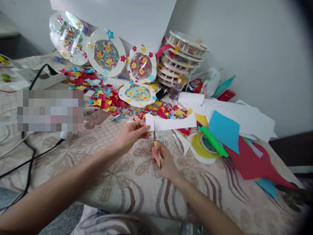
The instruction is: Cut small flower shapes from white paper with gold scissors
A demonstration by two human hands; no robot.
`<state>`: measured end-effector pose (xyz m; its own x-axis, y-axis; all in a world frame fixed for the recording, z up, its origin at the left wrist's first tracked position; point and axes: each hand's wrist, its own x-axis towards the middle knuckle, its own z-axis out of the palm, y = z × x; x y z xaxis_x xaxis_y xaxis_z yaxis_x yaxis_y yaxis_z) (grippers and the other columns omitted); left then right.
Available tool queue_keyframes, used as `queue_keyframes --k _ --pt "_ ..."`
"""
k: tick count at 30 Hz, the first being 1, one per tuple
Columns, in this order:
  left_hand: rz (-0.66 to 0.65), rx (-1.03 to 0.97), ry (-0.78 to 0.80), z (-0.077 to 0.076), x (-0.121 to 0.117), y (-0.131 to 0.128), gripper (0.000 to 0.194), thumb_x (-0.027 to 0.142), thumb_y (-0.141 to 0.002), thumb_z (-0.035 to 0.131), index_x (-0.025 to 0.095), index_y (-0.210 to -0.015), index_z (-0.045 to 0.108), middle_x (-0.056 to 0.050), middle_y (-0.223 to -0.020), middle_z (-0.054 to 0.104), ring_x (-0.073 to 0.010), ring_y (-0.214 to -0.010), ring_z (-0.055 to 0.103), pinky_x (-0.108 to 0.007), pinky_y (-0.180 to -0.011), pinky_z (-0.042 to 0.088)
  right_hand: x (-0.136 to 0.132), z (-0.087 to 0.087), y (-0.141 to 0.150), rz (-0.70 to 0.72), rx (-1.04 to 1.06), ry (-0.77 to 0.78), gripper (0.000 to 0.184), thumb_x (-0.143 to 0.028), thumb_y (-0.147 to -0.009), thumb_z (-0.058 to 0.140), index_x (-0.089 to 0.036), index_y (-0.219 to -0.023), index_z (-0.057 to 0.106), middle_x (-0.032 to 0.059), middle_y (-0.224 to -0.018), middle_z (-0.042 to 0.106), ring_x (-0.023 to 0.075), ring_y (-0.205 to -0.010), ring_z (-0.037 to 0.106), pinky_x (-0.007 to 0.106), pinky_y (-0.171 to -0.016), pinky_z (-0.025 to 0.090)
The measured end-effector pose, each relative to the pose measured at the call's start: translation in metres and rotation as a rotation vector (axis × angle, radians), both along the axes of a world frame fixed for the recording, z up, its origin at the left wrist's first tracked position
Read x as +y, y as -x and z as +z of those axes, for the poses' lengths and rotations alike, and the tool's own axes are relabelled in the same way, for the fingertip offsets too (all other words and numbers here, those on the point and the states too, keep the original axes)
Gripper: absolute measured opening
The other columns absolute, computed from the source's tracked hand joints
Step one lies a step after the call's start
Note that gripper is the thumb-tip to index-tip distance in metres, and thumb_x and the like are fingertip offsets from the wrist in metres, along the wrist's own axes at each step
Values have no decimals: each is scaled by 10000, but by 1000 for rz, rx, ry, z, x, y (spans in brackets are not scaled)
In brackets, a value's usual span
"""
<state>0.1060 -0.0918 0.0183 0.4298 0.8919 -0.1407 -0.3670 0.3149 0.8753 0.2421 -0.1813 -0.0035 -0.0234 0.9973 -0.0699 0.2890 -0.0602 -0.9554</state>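
My left hand (137,131) pinches the left end of a strip of white paper (174,123) between thumb and fingers. In my right hand (163,156) is a pair of scissors (155,138) with gold-coloured handles, my fingers closed round them. Their blades cross the strip from below, close beside my left fingertips. To the right the strip widens and has a curved lower edge. Behind the paper lie small red, yellow and blue scraps (107,99). A curved white offcut (182,142) rests to the right of my right hand.
Round flower-decorated pieces (119,49) lean at the back beside a stacked round tower (184,54). A glass jar (176,88) stands before it. At right are a yellow tape roll (197,145), a green cutter (214,142) and blue (223,129) and red sheets (246,163). Black cables (30,156) cross the left.
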Motion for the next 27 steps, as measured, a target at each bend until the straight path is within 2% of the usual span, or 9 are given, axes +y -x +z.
queue_keyframes --k 5,12,20,27 --pt "-14 42 0 0 -3 -1 253 276 -659 768 123 -739 584 10 -652 608 -73 -560 585 -202 -583 481 2 2 -2 48 156 70 492 -708 -829 342 -224 -759 396 -69 -562 327 101 -478 325 250 -483 313" --pt "-11 57 -27 -2 -3 0 263 283 -659 770 129 -751 578 9 -648 608 -83 -554 589 -215 -580 483 5 8 -4 58 159 85 532 -731 -820 313 -214 -745 417 -58 -549 377 100 -488 384 241 -483 317" --pt "-10 79 12 -3 1 -1 254 272 -643 781 122 -728 594 8 -636 609 -81 -547 588 -203 -561 477 9 0 -1 -36 192 122 516 -728 -772 424 -220 -685 392 -80 -485 344 86 -409 349 227 -417 331" --pt "-20 58 110 -4 4 0 239 231 -648 780 117 -737 591 1 -644 614 -84 -560 597 -205 -559 475 7 -4 1 -102 103 105 492 -697 -786 444 -226 -654 393 -71 -484 352 89 -388 345 229 -384 326"
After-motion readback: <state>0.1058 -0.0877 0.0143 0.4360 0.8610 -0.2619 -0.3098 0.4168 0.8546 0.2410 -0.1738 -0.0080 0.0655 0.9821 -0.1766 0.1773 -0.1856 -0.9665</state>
